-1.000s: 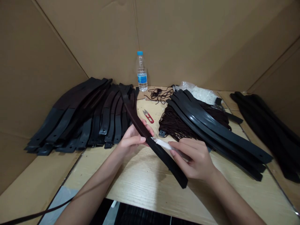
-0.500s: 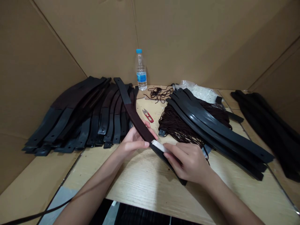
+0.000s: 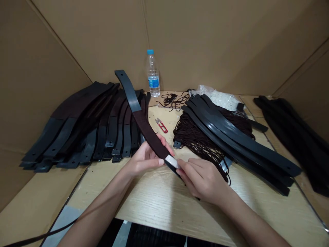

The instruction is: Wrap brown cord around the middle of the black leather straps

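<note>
Along the left of the worktop point(image 3: 146, 202), a stack of dark curved pieces point(image 3: 82, 120) with brown middles. Loosely overlapped; a bump from the left forearm could slide some. Next, the curved black strip point(image 3: 144, 126), brown-covered mid-section, slants up-left from between the hands. Left hand point(image 3: 143, 156) grasps it near the lower edge of the brown, thumb on the near side, other fingers round the far side; a weak hold here could let it twist. Bottle point(image 3: 153, 80) stands at back; a swing of the strip's top end could tip it. Red snips point(image 3: 161, 126) lie just right of the strip, points rearward; risk only if a hand sweeps there. White piece point(image 3: 172, 161) appears to meet the strip at the brown's lower edge; too much force or a bad angle could make it slip, scuff the cover or run into the left thumb close by. Right hand point(image 3: 204, 176) pinches it, thumb against fingers; far end hidden. Cord hank point(image 3: 189, 132) beyond, loops trailing near the right wrist: snag risk. Bare black strips point(image 3: 239, 141) lie across it; tugged cord could shift them. Far right, dark bundle point(image 3: 288, 133), well apart.
</note>
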`<state>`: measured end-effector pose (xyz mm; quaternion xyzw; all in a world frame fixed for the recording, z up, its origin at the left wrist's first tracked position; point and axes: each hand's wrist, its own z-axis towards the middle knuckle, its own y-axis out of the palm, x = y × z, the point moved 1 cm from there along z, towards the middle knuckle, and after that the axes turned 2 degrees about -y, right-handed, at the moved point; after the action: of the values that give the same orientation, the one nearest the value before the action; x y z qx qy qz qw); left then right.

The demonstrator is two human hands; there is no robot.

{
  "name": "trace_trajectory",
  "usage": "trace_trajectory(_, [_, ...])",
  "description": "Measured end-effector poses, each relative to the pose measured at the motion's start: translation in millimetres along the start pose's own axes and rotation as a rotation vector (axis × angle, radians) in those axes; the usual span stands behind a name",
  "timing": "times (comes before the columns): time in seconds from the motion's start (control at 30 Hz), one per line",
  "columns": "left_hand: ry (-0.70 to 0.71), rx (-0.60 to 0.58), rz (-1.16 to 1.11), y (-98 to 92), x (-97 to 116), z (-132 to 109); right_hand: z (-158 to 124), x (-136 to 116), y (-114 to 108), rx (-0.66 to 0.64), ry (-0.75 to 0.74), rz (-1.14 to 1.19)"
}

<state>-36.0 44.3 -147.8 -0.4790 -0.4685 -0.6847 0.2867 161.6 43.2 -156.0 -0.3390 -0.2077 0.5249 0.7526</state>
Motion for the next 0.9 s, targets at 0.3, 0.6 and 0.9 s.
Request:
trace_trajectory(0.3, [0.036, 0.023, 0.04, -3.3, 1, 0, 1, 2, 0, 0.013, 0.046, 0.016])
trace_trajectory(0.6, [-0.03, 0.386, 0.19, -5.1, 0, 6, -1, 13, 1, -0.023, 0.079, -0.018])
trace_trajectory(0.9, [0.027, 0.64, 0.181, -12.6, 7, 8, -13, 34, 6, -0.069, 0.338, -0.189])
